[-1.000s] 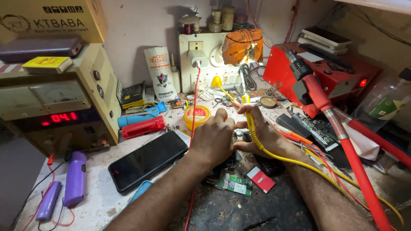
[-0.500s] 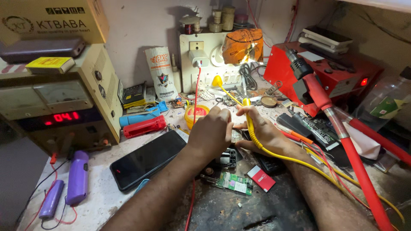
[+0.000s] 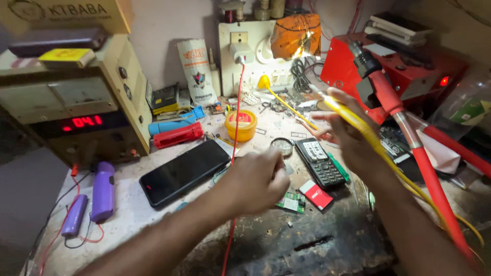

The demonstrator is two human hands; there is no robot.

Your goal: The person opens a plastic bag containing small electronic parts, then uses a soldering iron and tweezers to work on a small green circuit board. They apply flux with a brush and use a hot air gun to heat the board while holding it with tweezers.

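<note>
Head view: the work looks mid-course, as a judgement from how things lie. A keypad phone (image 3: 319,162) rests face up at centre frame, whole as far as can be seen, while a small green board (image 3: 292,202) and a red-and-white card (image 3: 318,194) lie loose just below it on the dark, scorched patch of the bench (image 3: 307,245); nothing shows the board being joined to anything yet, so whatever fitting or probing is meant seems not done. The left hand (image 3: 255,181) hangs low at centre, blurred, fingers curled inward over the red wire (image 3: 236,112) that runs down from the wall socket panel (image 3: 245,56); I cannot tell whether it grips the wire or anything else. The right hand (image 3: 353,138) is at right of centre, fingers partly spread and blurred, with a yellow cable (image 3: 373,140) passing across it; it appears to lie against the fingers, though a firm grip cannot be confirmed. The keypad phone sits between the two hands, nearer the right one and just below its fingers, touching neither. The green board lies just right of and below the left hand, apart from it. A black smartphone (image 3: 184,171) lies to the left of the left hand, a yellow tin (image 3: 241,125) above it, and a red tool (image 3: 409,148) slants down the right side of the frame.
</note>
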